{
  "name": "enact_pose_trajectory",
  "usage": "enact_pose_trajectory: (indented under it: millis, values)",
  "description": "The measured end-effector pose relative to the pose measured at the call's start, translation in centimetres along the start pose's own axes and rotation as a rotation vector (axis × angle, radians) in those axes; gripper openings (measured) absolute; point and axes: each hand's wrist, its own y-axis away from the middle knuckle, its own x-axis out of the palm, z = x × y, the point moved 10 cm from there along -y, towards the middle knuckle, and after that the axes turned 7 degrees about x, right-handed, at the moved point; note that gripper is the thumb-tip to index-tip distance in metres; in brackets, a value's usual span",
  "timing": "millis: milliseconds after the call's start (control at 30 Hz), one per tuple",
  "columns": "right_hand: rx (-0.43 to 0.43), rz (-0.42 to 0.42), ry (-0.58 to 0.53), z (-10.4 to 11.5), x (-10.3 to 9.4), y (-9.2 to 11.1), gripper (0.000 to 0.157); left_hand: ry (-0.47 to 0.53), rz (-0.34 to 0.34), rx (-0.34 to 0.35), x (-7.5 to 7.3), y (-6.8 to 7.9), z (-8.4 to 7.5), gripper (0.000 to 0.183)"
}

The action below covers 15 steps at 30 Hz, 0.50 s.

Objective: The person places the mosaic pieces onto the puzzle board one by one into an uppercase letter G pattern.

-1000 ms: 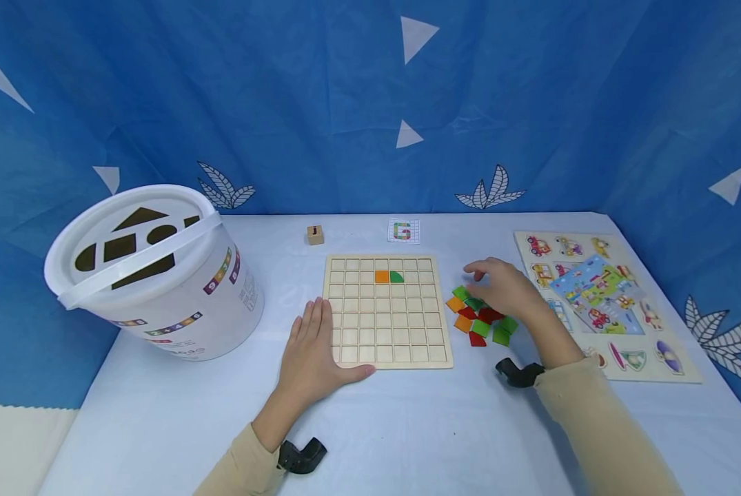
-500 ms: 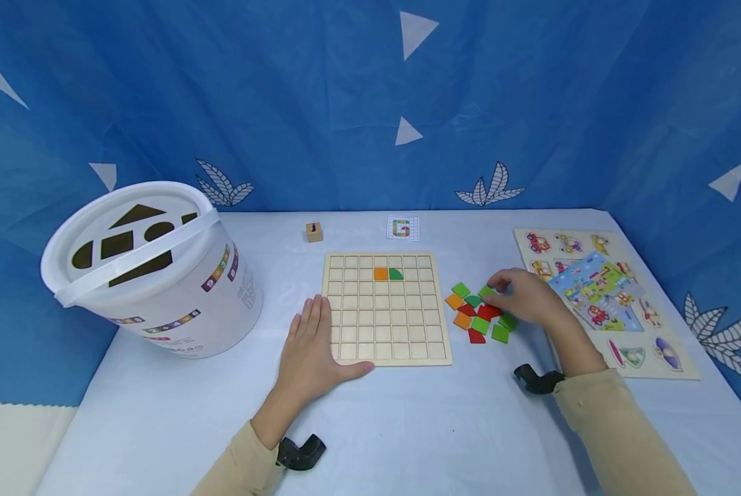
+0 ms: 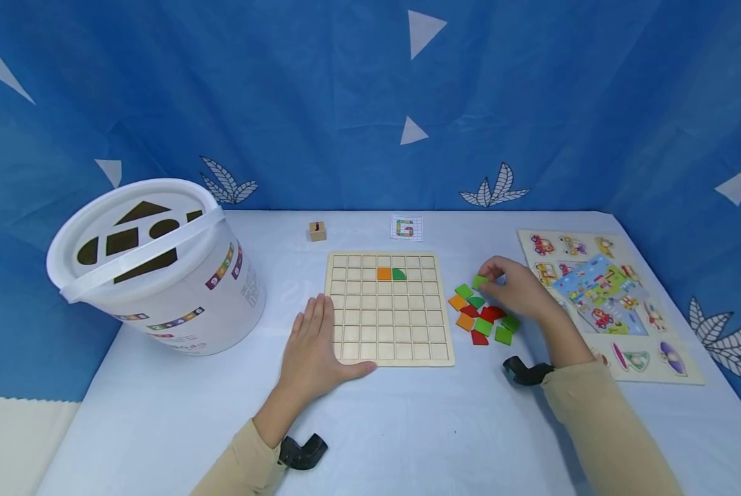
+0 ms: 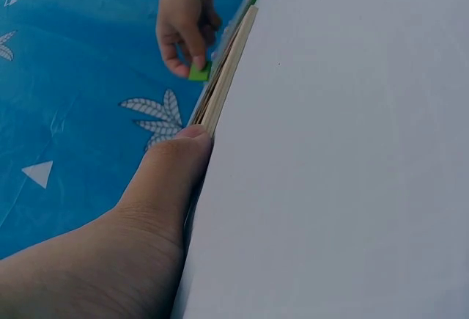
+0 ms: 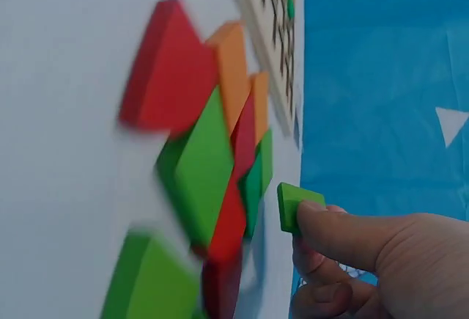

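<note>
Here, right hand (image 3: 514, 286) pinching green tile (image 5: 289, 207), head-view-only bucket (image 3: 178, 289)

My 1 head view bright and evenly lit, soft shadow beside the right sleeve (image 3: 612, 427) on the white table (image 3: 420, 441), my 2 wrist views dimmer, near red tile (image 5: 172, 73) blurred in the right wrist view, held green tile (image 5: 288, 207) crisper

We look at a screened-off play corner: patterned blue sheeting (image 3: 320, 138) backs a white worktop (image 3: 407, 427) with a shape-sorter bucket (image 3: 218, 303) and picture puzzle (image 3: 649, 351); whether home or studio, we cannot tell.
</note>
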Motion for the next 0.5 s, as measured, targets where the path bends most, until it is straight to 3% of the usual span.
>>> enact_pose_trajectory:
  millis: [200,500]
  values:
    - [-0.086,0.012,-0.072,4.0,1.8,-1.1,0.02,0.0,-0.009,0.006,-0.2,0.0,0.0,0.14]
    - [-0.173,0.058,-0.183,10.7,6.2,-2.0,0.018,-0.013,-0.01,0.004,0.0,0.1,0.1,0.141]
